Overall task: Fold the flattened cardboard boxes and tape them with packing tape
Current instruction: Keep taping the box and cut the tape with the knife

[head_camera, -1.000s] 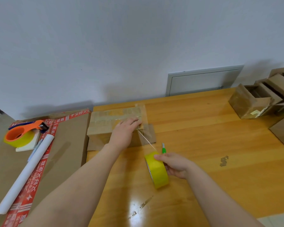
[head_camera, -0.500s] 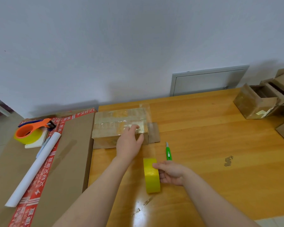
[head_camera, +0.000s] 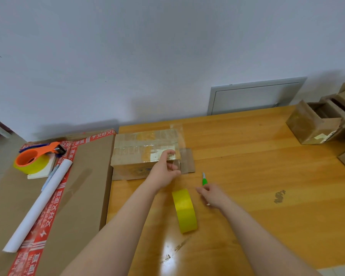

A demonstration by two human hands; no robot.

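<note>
Cardboard box (head_camera: 139,154) gripped at its near right corner by the curled fingers of the left hand (head_camera: 163,168).
The box is set on the table (head_camera: 267,176), at 12 o'clock from the yellow tape roll (head_camera: 184,211), which stands on edge, ungrasped. The right hand (head_camera: 211,196) is placed at the green cutter (head_camera: 204,179), at 1 o'clock; whether it is pinched cannot be told.

Packing workspace — wooden table (head_camera: 247,176), cardboard boxes (head_camera: 315,124), tape dispenser (head_camera: 36,158)
</note>
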